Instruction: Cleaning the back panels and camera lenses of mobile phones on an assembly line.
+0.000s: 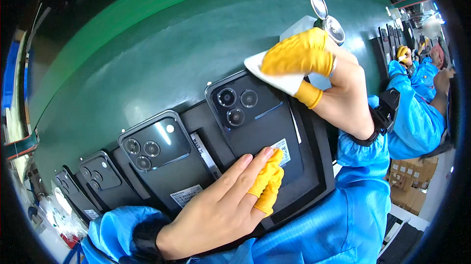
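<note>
**Head view: cloth wipe over a dark phone in a black tray**

Head camera looks down on a green conveyor belt [147,63] carrying a row of black trays, each holding one dark smartphone lying back side up. The nearest black tray [314,166] holds the phone [255,126] under the hands; its three camera lenses sit toward the far end and a small white label lies near the close end.

The left hand [221,205] rests flat on the near part of this phone, fingers stretched out and lying together, two of them capped in yellow finger cots that touch the label. It grips nothing.

The right hand [314,68], also in yellow finger cots, is pinched shut on a white cloth [279,77], which it holds at the far right corner of the phone.

Left of it, a second tray [201,122] carries a second phone [164,158] with a glossy back and a white label. Further trays with phones follow toward the left edge. Beyond the right hand stand two small round metal lids [327,19]. At the right, another person in a blue sleeve [417,117] works at the same belt.
</note>
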The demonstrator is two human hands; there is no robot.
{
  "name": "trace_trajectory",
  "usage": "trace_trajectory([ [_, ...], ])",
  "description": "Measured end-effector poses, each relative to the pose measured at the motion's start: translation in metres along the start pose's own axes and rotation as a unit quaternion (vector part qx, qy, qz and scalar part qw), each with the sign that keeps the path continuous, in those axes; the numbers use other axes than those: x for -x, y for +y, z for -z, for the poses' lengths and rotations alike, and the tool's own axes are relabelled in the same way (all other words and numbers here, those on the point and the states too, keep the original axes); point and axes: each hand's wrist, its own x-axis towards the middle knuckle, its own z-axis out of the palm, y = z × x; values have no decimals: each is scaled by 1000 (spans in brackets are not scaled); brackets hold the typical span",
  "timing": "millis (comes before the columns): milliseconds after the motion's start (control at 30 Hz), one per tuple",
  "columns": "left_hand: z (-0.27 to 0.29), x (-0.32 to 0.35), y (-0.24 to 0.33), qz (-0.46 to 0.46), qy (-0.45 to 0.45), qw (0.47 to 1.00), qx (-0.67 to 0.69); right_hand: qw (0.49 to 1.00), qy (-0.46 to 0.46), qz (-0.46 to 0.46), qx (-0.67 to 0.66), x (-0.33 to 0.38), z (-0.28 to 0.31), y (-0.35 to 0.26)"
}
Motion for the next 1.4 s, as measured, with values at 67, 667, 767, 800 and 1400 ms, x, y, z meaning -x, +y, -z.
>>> trace_trajectory([
  [67, -1, -1, 0, -6, 10, 1000, -13, 999, -3, 20, 27, -1, 2, -3],
  [667, -9, -3, 8, -4, 53, 998, -33, 964, -79, 247, -48, 10, 2, 9],
  [767, -11, -5, 7, -8, 55, 998, -38, 989, 51, 131, 40, 7, -4, 1],
  [800, -9, -6, 8, -12, 51, 998, -41, 989, 54, 128, 40, 5, -11, 1],
  [1400, -6, -9, 11, 13, 46, 999, -21, 980, 83, 154, -99, 1, -32, 23],
])
